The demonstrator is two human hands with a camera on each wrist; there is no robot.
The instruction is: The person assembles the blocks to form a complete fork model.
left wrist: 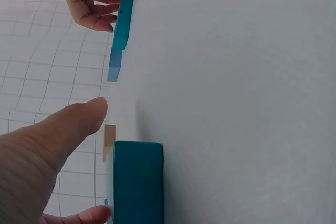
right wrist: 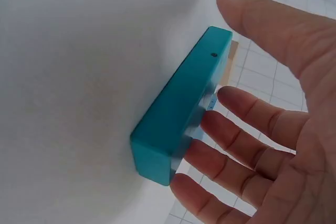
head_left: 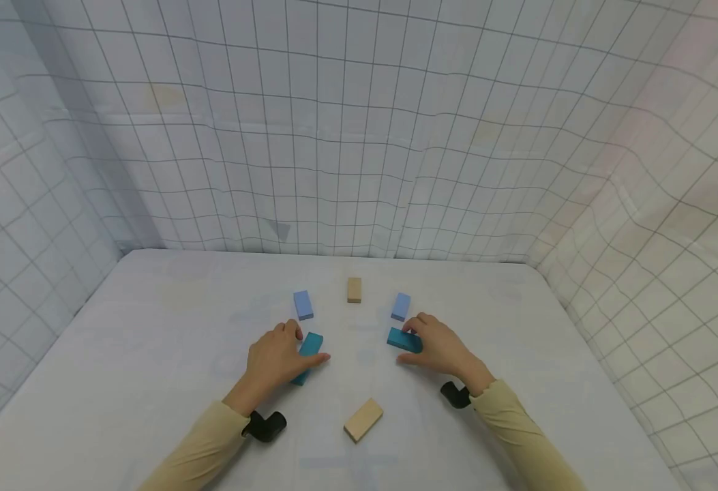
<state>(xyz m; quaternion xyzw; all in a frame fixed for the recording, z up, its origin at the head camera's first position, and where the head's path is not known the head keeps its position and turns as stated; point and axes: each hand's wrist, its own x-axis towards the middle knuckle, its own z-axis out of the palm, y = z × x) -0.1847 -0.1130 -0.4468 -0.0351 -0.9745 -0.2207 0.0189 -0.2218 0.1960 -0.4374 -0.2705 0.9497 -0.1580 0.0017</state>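
Note:
Two teal rectangular blocks lie flat on the white table, one by each hand. Over the left teal block (head_left: 312,344) is my left hand (head_left: 275,354), thumb and fingers spread to either side; in the left wrist view the thumb (left wrist: 89,115) stands apart from the block. By the right teal block (head_left: 403,339) is my right hand (head_left: 437,346). Its relaxed fingers (right wrist: 231,132) lie along one long side in the right wrist view, while the thumb (right wrist: 247,14) is off the surface. Whether the fingertips touch either block I cannot tell.
Beyond the hands lie a left light-blue block (head_left: 303,305), a right light-blue block (head_left: 401,307) and a small wooden block (head_left: 354,290). Nearer, between the forearms, is another wooden block (head_left: 363,420). Grid-patterned cloth walls (head_left: 359,136) enclose the table (head_left: 168,327) behind and at both sides.

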